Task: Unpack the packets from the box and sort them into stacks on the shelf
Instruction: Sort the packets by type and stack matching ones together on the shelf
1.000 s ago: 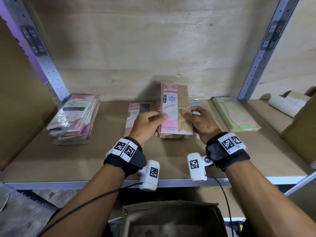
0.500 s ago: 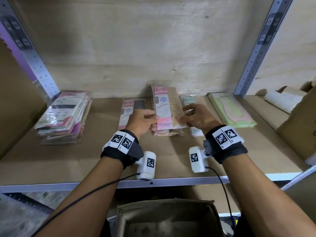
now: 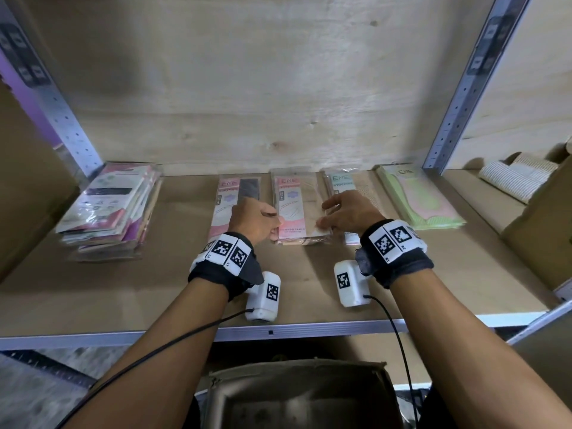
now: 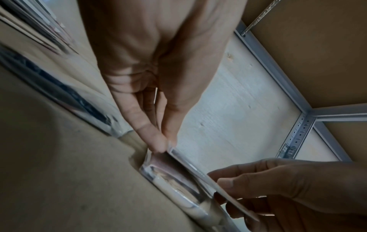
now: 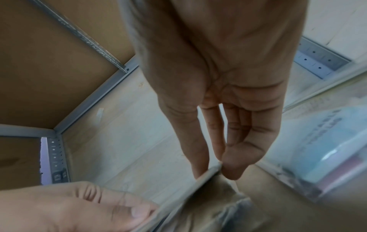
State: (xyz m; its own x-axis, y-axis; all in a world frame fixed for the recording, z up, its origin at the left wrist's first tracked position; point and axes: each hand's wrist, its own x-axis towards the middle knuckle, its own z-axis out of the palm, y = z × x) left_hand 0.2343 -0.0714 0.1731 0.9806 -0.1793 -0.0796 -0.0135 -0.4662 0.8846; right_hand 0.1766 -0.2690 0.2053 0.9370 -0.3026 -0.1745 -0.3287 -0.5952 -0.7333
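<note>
Fingers: the left hand (image 3: 255, 222) pinches the near left edge of a pink-and-beige packet (image 3: 297, 209) between thumb and fingertips (image 4: 157, 141); the right hand (image 3: 348, 213) pinches the packet's near right edge, thumb on one face and fingers on the other.
Packet: it lies nearly flat over the middle stack (image 3: 305, 239) on the shelf (image 3: 154, 292); the left wrist view shows its near edge raised slightly above the packets beneath.
Middle stack: pink-labelled packets with beige contents, set near the back wall.
Neighbours: a pink-and-black packet (image 3: 238, 193) lies just left of the middle stack, partly under the left hand; a teal-labelled packet (image 3: 343, 184) lies just right of it, partly under the right hand.
Far right: a green-and-pink stack (image 3: 418, 199) sits beside the metal upright (image 3: 464, 88).
Far left: a mixed, untidy pile of packets (image 3: 111, 209) stands well apart from the others.
Box: a cardboard box (image 3: 303, 394) sits below the shelf's front edge, open; its contents cannot be made out.
Next bay: folded ribbed cloths (image 3: 513, 178) lie beyond the upright.
</note>
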